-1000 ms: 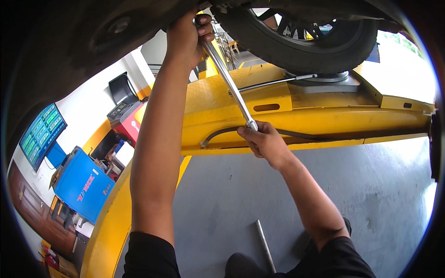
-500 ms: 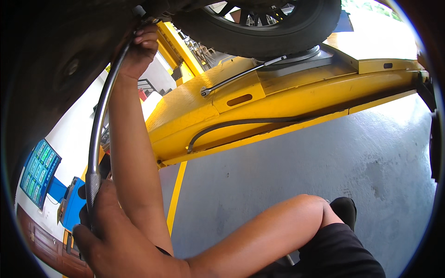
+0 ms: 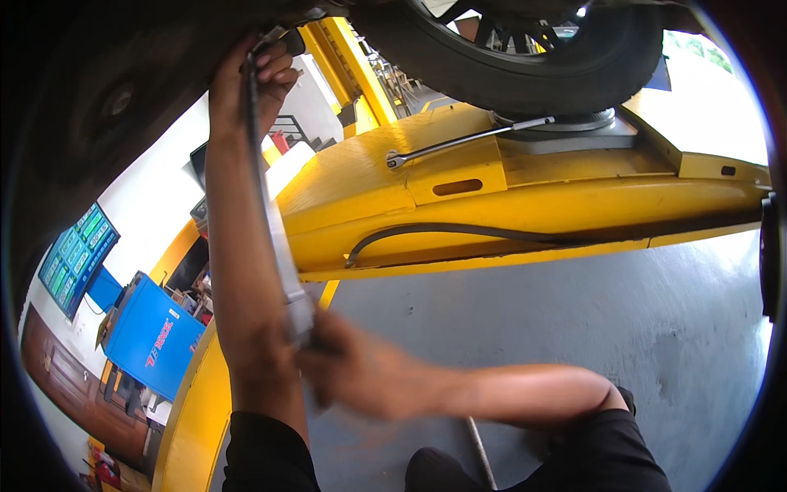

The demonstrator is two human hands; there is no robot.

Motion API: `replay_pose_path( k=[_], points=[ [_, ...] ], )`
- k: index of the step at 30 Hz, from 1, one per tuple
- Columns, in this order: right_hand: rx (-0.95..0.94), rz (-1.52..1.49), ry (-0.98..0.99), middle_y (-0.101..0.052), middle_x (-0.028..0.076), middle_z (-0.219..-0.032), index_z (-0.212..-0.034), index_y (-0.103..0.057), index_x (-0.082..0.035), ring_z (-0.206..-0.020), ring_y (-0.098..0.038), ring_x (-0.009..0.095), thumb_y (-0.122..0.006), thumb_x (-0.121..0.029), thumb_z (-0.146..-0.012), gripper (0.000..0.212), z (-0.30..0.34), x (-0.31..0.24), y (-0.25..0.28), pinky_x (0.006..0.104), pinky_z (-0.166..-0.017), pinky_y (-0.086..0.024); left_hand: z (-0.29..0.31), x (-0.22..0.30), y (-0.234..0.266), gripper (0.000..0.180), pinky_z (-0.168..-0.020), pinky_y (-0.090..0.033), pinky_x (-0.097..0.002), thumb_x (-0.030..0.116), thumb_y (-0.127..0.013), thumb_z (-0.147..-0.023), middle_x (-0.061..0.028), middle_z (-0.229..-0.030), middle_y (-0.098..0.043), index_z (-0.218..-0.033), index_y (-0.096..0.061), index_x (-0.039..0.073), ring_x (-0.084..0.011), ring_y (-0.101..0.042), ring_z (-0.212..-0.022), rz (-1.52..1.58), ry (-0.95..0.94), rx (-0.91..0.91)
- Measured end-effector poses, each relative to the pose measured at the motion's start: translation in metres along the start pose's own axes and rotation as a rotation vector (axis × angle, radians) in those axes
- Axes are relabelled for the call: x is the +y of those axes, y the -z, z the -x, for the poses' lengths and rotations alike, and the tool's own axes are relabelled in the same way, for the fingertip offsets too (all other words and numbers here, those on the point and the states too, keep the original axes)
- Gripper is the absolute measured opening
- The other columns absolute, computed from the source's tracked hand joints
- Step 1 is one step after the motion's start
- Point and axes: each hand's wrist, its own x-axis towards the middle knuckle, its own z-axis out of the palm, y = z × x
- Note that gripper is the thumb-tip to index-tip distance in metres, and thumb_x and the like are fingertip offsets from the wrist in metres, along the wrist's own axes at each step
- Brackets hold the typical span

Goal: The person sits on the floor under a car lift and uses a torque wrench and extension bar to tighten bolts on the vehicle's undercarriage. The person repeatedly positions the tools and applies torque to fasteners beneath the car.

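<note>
A long chrome bar wrench (image 3: 281, 250) with a knurled grip runs down from the dark underside of a vehicle (image 3: 98, 90). My left hand (image 3: 261, 86) is raised high, its fingers closed around the wrench's upper end near the head. What the head sits on is lost in shadow. Lower down, my right hand (image 3: 348, 361) is closed on the grip end, smeared by motion, in front of my left forearm. To the right, a tyre (image 3: 508, 86) on a dark spoked wheel rests on a round metal plate (image 3: 586, 127).
A yellow lift ramp (image 3: 344, 197) crosses the middle, with a long-handled ratchet (image 3: 467, 141) lying on top. A black hose (image 3: 443, 230) runs along its side. At left stand a blue cabinet (image 3: 156, 332) and a lit screen (image 3: 79, 258). Grey floor (image 3: 525, 328) lies below.
My right hand has swung the wrench's grip end to the right, across my left forearm. My left hand stays at the upper end. The whole view has shifted slightly.
</note>
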Motion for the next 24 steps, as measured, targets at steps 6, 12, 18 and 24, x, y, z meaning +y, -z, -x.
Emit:
replay_pose_path(
  k=[6,12,18,24],
  points=[
    [0.544,0.562,-0.049,-0.067,0.029,-0.106,-0.120,-0.053,-0.003,-0.099,-0.066,0.048,-0.053,-0.016,-0.103,0.022,-0.044,0.072,0.127,0.0500,-0.086,-0.051,-0.022,-0.026,-0.008,0.029,-0.066,-0.042,-0.0287,0.033,-0.054,-0.104,-0.0025,-0.074,-0.048,-0.102,-0.061,0.005,-0.0111,-0.045,-0.067,-0.285,-0.204,0.145],
    [0.689,0.760,0.019,-0.068,0.028,-0.097,-0.117,-0.055,0.000,-0.093,-0.066,0.049,-0.055,-0.015,-0.102,0.021,-0.063,0.057,0.180,0.0496,-0.083,-0.051,-0.039,-0.040,-0.026,0.024,-0.059,-0.043,-0.0262,0.033,-0.075,-0.095,0.0060,-0.071,-0.045,-0.095,-0.057,0.017,-0.0080,-0.048,-0.060,-0.274,-0.365,0.224],
    [0.580,0.690,0.028,-0.069,0.027,-0.092,-0.105,-0.059,0.000,-0.089,-0.065,0.047,-0.058,-0.016,-0.098,0.018,-0.051,0.040,0.175,0.0488,-0.081,-0.051,-0.047,-0.036,-0.021,0.025,-0.060,-0.043,-0.0273,0.032,-0.071,-0.097,0.0046,-0.070,-0.045,-0.088,-0.056,0.014,-0.0085,-0.048,-0.061,-0.218,-0.234,0.192],
    [0.594,0.377,-0.091,-0.066,0.020,-0.084,-0.103,-0.062,0.002,-0.079,-0.065,0.029,-0.060,-0.021,-0.097,0.023,0.001,0.026,0.125,0.0406,-0.075,-0.049,-0.046,-0.038,-0.029,0.027,-0.053,-0.038,-0.0249,0.032,-0.062,-0.101,0.0021,-0.070,-0.047,-0.086,-0.056,0.011,-0.0091,-0.046,-0.058,-0.192,-0.191,0.193]
  ],
)
